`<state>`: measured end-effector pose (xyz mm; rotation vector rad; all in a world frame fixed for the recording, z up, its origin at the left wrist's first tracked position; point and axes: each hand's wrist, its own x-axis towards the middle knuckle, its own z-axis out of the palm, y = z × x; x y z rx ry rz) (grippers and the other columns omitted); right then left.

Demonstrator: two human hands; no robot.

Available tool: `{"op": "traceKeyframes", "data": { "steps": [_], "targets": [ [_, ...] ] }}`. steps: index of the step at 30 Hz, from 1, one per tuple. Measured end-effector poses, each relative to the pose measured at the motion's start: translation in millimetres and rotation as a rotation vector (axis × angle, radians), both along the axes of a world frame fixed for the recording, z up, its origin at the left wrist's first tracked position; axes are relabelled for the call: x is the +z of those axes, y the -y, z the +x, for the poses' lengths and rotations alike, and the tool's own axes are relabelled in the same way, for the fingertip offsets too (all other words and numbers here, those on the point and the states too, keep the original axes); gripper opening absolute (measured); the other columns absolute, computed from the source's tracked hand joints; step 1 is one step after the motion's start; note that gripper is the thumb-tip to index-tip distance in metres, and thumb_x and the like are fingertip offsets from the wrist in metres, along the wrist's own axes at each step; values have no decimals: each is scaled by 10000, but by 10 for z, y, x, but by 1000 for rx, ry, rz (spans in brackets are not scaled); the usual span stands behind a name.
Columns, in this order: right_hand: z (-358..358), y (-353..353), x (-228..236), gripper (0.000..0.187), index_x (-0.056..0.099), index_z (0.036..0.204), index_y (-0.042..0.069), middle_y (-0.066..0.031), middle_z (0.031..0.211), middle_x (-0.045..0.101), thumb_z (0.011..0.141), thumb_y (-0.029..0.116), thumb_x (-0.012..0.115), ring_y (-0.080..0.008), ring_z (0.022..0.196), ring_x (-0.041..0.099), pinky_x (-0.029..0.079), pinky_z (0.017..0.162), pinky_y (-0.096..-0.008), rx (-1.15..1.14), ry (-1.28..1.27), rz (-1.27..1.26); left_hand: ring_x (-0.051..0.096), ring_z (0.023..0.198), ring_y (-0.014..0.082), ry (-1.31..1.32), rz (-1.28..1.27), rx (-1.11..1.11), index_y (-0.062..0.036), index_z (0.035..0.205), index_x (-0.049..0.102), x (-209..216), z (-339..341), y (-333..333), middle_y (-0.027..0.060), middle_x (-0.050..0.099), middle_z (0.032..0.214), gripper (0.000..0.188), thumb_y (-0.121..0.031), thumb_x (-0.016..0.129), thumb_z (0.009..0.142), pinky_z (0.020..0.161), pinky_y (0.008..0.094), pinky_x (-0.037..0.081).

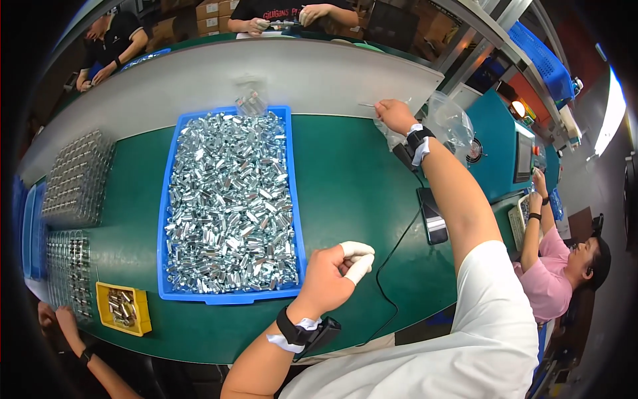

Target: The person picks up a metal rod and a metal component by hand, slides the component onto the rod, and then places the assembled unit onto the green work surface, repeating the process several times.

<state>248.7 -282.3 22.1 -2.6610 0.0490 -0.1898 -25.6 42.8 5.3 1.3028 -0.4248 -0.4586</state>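
Note:
My left hand [330,278], with white finger cots on its thumb and fingers, is closed in a pinch near the front right corner of a blue tray [298,199]. Whatever sits between those fingertips, if anything, is too small to make out. The tray holds a heap of small shiny metal parts [229,199]. At the far right of the table, my right hand [397,116] is closed on a thin metal rod [366,104] that points left. Just below that hand, against the grey partition, lies a clear plastic bag [391,136].
A phone [433,216] and a black cable [380,269] lie on the green table [345,179]. Clear trays [78,176] are stacked left, by a yellow bin [141,311] of metal parts. Another person's hands [63,319] are at lower left; co-workers sit beyond the partition [319,76] and right.

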Motion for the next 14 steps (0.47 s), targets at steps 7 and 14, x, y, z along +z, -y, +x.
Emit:
{"op": "traceKeyframes", "data": {
  "steps": [7, 14],
  "targets": [
    [-713, -201, 261, 372, 621, 835, 13, -63, 813, 657, 1037, 281, 461, -163, 745, 629, 521, 735, -307, 139, 74, 449, 615, 718, 83, -38, -12, 33, -14, 1057, 688, -87, 16, 12, 54, 700, 822, 153, -62, 635, 922, 636, 226, 484],
    [-2080, -603, 548, 344, 615, 899, 26, -79, 889, 665, 1043, 302, 470, -187, 823, 638, 523, 795, -330, 380, -152, 817, 615, 668, 111, 408, 196, 388, -66, 1033, 716, 27, -23, -4, 56, 703, 993, 140, -119, 665, 913, 598, 226, 471]
  ]
}}
